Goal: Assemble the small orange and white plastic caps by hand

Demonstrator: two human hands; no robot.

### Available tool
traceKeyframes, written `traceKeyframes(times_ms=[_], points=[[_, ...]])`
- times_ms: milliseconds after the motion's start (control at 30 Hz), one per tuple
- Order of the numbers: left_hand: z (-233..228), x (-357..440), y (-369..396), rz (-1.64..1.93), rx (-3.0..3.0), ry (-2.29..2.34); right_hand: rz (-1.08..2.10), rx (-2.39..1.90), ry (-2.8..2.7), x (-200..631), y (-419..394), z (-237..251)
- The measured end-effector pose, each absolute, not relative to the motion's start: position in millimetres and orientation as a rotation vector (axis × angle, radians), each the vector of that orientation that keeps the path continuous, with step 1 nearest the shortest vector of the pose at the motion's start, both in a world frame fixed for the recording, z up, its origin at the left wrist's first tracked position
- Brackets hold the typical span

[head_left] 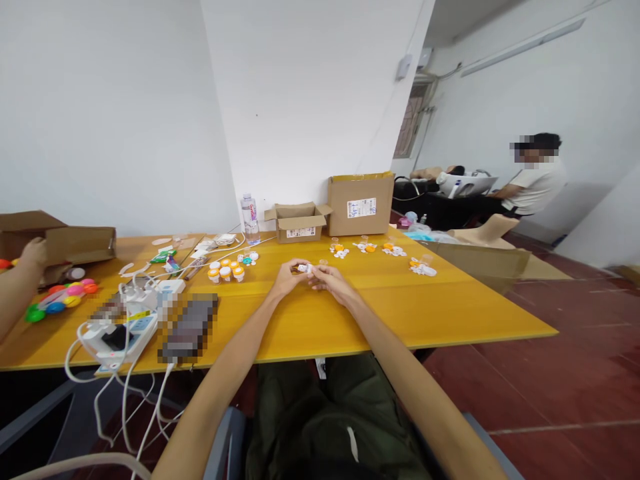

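Where white walls meet, boxes (360,203) crowd the yellow table (450,310).

Bright, even light — wide-angle edge distortion, soft shadows.

Both my arms are stretched out in front of me, bare to the elbows, angling in toward each other. My left hand (289,275) and right hand (329,279) meet at the middle, fingertips touching. Fingers on both are curled in, pinched close together, wrists low and level.
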State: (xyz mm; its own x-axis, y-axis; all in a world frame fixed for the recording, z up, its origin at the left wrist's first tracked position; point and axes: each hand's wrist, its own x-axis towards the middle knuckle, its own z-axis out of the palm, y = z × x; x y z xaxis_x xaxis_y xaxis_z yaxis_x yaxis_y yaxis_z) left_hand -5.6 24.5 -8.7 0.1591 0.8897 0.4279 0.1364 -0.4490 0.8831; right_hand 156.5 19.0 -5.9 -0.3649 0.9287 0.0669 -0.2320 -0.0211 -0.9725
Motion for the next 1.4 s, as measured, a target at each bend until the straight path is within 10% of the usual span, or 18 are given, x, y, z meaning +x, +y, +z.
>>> traceKeyframes(times_ms=[1400], points=[[-7.2,-4.8,23.5,1.357,1.738,0.971,1.589,-0.825,-1.287,156.4,19.7,-4.8]])
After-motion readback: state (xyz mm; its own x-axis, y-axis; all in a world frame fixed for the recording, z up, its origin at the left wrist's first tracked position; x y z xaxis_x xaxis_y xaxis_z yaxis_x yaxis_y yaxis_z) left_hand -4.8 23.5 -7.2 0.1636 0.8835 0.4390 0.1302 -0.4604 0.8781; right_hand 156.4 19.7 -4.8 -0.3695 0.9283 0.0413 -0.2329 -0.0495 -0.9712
